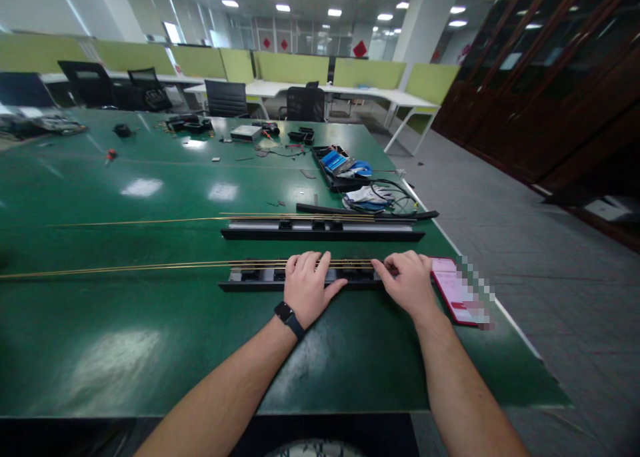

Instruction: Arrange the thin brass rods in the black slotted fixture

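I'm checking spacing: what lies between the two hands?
In the head view, a stretch of the near black rail, with thin golden rods running along it, lies between the left hand and right hand.

1. Wears, just behind the left hand (306, 287), a small wristwatch (283, 312) with a black, glossy, rounded-square face.
2. Has for this watch a smooth, dark band (296, 326), rather wide.
3. Has both forearms (235, 384) bare, and equally the right hand (411, 285).
4. Shows at the bottom edge a pale, rounded patch (315, 450) with black markings, seemingly of clothing, too cut off for reading.
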### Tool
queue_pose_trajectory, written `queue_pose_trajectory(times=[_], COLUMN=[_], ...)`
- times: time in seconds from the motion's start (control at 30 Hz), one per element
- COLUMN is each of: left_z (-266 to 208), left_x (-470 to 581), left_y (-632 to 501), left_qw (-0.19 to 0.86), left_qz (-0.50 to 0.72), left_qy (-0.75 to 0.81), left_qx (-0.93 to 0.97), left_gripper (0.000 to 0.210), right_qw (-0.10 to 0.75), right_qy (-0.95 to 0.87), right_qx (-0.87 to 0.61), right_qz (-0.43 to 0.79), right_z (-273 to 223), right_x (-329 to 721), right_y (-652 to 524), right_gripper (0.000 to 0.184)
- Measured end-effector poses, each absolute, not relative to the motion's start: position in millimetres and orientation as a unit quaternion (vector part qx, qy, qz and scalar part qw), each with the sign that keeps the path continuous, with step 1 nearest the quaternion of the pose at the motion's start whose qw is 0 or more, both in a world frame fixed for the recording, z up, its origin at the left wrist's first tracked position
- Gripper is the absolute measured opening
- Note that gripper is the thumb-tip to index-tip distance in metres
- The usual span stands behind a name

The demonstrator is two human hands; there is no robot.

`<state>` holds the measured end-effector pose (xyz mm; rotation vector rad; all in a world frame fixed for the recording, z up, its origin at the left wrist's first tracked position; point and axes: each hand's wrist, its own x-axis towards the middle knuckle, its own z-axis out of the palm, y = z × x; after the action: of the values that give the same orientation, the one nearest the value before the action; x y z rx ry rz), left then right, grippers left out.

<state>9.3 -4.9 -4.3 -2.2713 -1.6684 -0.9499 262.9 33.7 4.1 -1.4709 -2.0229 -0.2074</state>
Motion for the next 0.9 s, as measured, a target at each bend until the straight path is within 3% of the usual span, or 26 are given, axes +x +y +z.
queue_pose_trajectory(times=[0.9], left_z=[-2.6], left_x=[9.7], left_y=[-6.1], left_qw=[0.065], left_qz=[-0.309], left_qy=[-0.567], left_qx=[-0.761], left_gripper=[0.056], right_qw=[0.289], right_qy=[-0.755], right_qx=[-0.579], right_qz=[-0.105], right_z=[0.5], right_x=[258.0], right_y=[34.8], right_gripper=[0.054])
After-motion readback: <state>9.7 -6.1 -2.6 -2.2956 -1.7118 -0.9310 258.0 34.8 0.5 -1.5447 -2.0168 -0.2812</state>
